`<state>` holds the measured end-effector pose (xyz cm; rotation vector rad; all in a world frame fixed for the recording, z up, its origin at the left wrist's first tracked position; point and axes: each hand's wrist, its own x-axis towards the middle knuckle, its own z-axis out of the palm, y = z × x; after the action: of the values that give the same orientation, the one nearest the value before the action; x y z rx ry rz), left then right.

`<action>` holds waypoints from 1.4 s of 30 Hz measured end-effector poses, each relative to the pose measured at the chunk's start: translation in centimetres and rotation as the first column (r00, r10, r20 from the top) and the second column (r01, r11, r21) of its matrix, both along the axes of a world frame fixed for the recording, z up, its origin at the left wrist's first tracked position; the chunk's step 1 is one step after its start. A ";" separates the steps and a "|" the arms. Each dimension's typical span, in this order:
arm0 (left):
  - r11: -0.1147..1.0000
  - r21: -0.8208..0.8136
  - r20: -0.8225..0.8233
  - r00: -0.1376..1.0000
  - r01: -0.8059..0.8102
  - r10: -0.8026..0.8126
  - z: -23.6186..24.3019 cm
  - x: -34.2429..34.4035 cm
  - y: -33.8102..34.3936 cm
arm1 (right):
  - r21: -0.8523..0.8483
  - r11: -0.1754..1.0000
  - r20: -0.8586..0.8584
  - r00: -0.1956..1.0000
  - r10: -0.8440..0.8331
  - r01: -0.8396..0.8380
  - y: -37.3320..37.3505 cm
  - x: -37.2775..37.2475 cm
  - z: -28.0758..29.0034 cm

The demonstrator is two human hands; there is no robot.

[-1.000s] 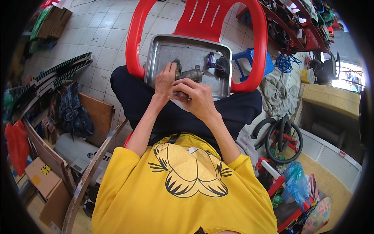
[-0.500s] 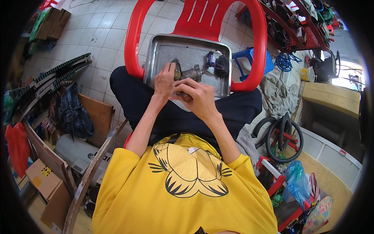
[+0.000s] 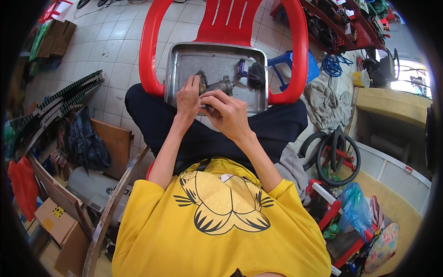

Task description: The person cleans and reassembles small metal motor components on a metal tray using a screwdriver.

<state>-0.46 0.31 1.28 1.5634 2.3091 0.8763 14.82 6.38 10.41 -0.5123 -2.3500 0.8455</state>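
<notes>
Both my hands hold a small grey metal part (image 3: 218, 86) with a brass-coloured end over a shallow metal tray (image 3: 184, 64). My left hand (image 3: 188, 97) grips its left, brass-coloured end. My right hand (image 3: 227, 111) wraps its lower side, fingers curled under it. The tray rests on the seat of a red plastic chair (image 3: 295, 51) in front of my knees. A small purple piece (image 3: 242, 67) and a dark round part (image 3: 256, 76) lie in the tray's far right corner.
A blue stool (image 3: 314, 69) and grey rags (image 3: 325, 99) are to the right, with black rubber tubes (image 3: 332, 157) below them. Black ribbed strips (image 3: 60, 97), wooden boards (image 3: 110, 143) and cardboard boxes (image 3: 50, 217) crowd the left. The floor is tiled.
My hands stay on the metal part over the tray; the fingers have shifted slightly around it. Nothing else has moved.
</notes>
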 end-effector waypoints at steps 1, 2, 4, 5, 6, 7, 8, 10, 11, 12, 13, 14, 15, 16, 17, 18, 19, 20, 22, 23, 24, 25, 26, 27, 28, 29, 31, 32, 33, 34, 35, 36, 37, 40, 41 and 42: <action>1.000 -0.014 0.006 1.000 0.008 -0.008 0.3 0.1 0.1 | -0.024 1.000 -0.004 1.000 0.014 -0.014 0.2 0.4 -0.3; 1.000 -0.020 -0.022 1.000 -0.009 0.008 0.1 0.2 0.3 | -0.048 0.999 -0.008 1.000 0.025 -0.025 0.3 0.7 -0.5; 0.999 -0.032 -0.075 0.997 -0.030 0.028 -0.6 0.3 0.4 | -0.261 0.963 -0.004 0.998 0.059 -0.058 0.2 0.8 0.1; 0.998 -0.048 -0.089 0.995 -0.042 0.037 -0.9 0.1 0.1 | -0.364 0.929 -0.008 0.997 0.073 -0.071 0.1 0.8 0.3; 0.997 -0.062 -0.098 0.994 -0.050 0.043 -0.9 0.0 0.0 | -0.336 0.939 0.016 0.996 0.090 -0.079 0.0 1.0 0.2; 0.995 -0.076 -0.107 0.993 -0.058 0.050 -1.0 0.0 -0.1 | -0.308 0.947 0.042 0.993 0.106 -0.088 -0.1 1.2 0.0; 0.995 -0.080 -0.101 0.994 -0.056 0.048 -1.1 0.1 -0.1 | -0.281 0.955 0.068 0.990 0.124 -0.100 -0.2 1.2 -0.2; 0.994 -0.093 -0.102 0.993 -0.065 0.056 -1.1 0.0 -0.1 | -0.188 0.982 0.131 0.991 0.040 -0.015 -0.5 1.0 -0.4; 0.994 -0.082 -0.115 0.991 -0.072 0.062 -1.2 0.1 0.2 | -0.131 0.991 0.168 0.986 0.007 0.016 -0.5 1.0 -0.4; 0.994 -0.083 -0.116 0.991 -0.071 0.061 -1.5 0.0 0.3 | -0.073 0.997 0.198 0.980 -0.024 0.039 -0.4 0.9 -0.3; 0.994 -0.083 -0.116 0.991 -0.072 0.062 -1.7 -0.1 0.3 | -0.058 0.996 0.149 0.987 -0.059 0.069 -0.4 0.6 -0.6; 0.994 -0.083 -0.116 0.991 -0.075 0.065 -1.9 -0.3 0.2 | -0.044 0.994 0.098 0.991 -0.093 0.098 -0.4 0.1 -1.1; 0.994 -0.077 -0.098 0.993 -0.071 0.063 -1.7 -0.3 0.3 | -0.032 0.991 0.048 0.991 -0.126 0.128 -0.4 -0.3 -1.3; 0.995 -0.071 -0.080 0.995 -0.068 0.062 -1.5 -0.1 0.3 | -0.032 0.988 0.026 0.988 -0.152 0.153 -0.3 -0.5 -1.5; 0.996 -0.064 -0.061 0.996 -0.065 0.061 -1.3 0.0 0.4 | -0.033 0.983 0.004 0.984 -0.178 0.178 -0.3 -0.7 -1.7; 0.998 -0.043 -0.067 0.997 -0.049 0.046 -1.2 -0.2 0.2 | -0.037 0.979 -0.018 0.980 -0.200 0.199 -0.3 -1.0 -1.8; 0.999 -0.022 -0.072 0.997 -0.031 0.029 -1.1 -0.3 0.1 | -0.030 0.983 -0.042 0.982 -0.184 0.183 -0.2 -1.1 -2.0; 1.000 -0.001 -0.078 0.997 -0.013 0.013 -1.1 -0.4 -0.1 | -0.022 0.986 -0.064 0.984 -0.168 0.167 0.0 -1.2 -2.1; 0.998 -0.006 -0.022 0.998 -0.066 0.066 -0.7 -0.5 -0.1 | 0.010 0.990 -0.106 0.985 -0.139 0.141 0.1 -1.1 -2.1; 0.996 -0.009 0.006 0.996 -0.091 0.092 -0.5 -0.5 -0.1 | 0.032 0.990 -0.123 0.984 -0.129 0.134 0.1 -0.5 -2.0; 0.994 -0.004 0.004 0.994 -0.113 0.113 -0.7 -0.7 -0.2 | 0.056 0.991 -0.138 0.984 -0.115 0.123 0.1 0.2 -1.8; 0.991 0.000 0.002 0.991 -0.135 0.135 -0.8 -0.8 -0.4 | 0.010 0.987 -0.211 0.965 -0.156 0.162 0.1 0.8 -1.6; 0.988 0.004 0.001 0.988 -0.157 0.157 -0.9 -1.0 -0.5 | -0.038 0.980 -0.280 0.939 -0.200 0.197 0.1 1.4 -1.5; 0.987 0.032 0.011 0.987 -0.160 0.160 -1.2 -1.4 -0.9 | -0.093 0.971 -0.348 0.907 -0.239 0.220 0.0 2.2 -1.2; 0.985 0.061 0.023 0.987 -0.161 0.160 -1.5 -1.9 -1.1 | -0.135 0.952 -0.341 0.889 -0.305 0.274 0.2 3.3 -0.7; 0.983 0.090 0.034 0.986 -0.163 0.161 -1.8 -2.4 -1.2 | -0.143 0.942 -0.347 0.876 -0.335 0.304 0.8 4.7 -1.2; 0.985 0.121 0.060 0.991 -0.123 0.117 -2.1 -3.3 -1.5 | -0.318 0.889 -0.347 0.833 -0.432 0.329 1.6 7.2 -2.2; 0.985 0.139 0.078 0.993 -0.100 0.090 -2.2 -3.6 -1.5 | -0.389 0.854 -0.321 0.819 -0.476 0.344 2.2 8.8 -3.2; 0.990 0.111 0.085 0.994 -0.085 0.075 -2.3 -3.9 -1.5 | -0.621 0.744 -0.325 0.783 -0.531 0.247 2.4 10.2 -3.7; 0.994 0.084 0.092 0.994 -0.069 0.062 -2.2 -4.1 -1.5 | -0.803 0.584 -0.312 0.749 -0.585 0.121 2.7 11.5 -4.3; 0.997 0.058 0.099 0.994 -0.055 0.049 -2.2 -4.4 -1.5 | -0.833 0.539 -0.293 0.722 -0.627 0.129 3.3 12.8 -5.5; 0.998 0.045 0.120 0.992 -0.051 0.046 -2.3 -4.8 -1.6 | -0.884 0.467 -0.324 0.688 -0.649 0.025 3.9 14.3 -6.5; 0.998 0.030 0.140 0.989 -0.053 0.048 -2.4 -5.5 -1.8 | -0.910 0.412 -0.334 0.651 -0.682 -0.035 4.2 15.8 -7.4; 0.998 0.065 0.145 0.989 -0.001 -0.009 -3.5 -7.3 -2.2 | -0.908 0.312 -0.418 0.549 -0.724 -0.280 4.4 20.9 -10.2; 0.995 0.095 0.147 0.988 0.022 -0.036 -3.8 -8.0 -2.3 | -0.882 0.286 -0.453 0.509 -0.732 -0.373 4.4 21.7 -10.6; 0.992 0.118 0.149 0.986 0.055 -0.073 -3.8 -8.2 -2.5 | -0.876 0.270 -0.454 0.494 -0.742 -0.400 4.0 22.0 -10.4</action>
<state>-8.63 -2.16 -2.48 1.5457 2.1248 1.0878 36.86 10.42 0.04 -0.6146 -0.4833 1.8381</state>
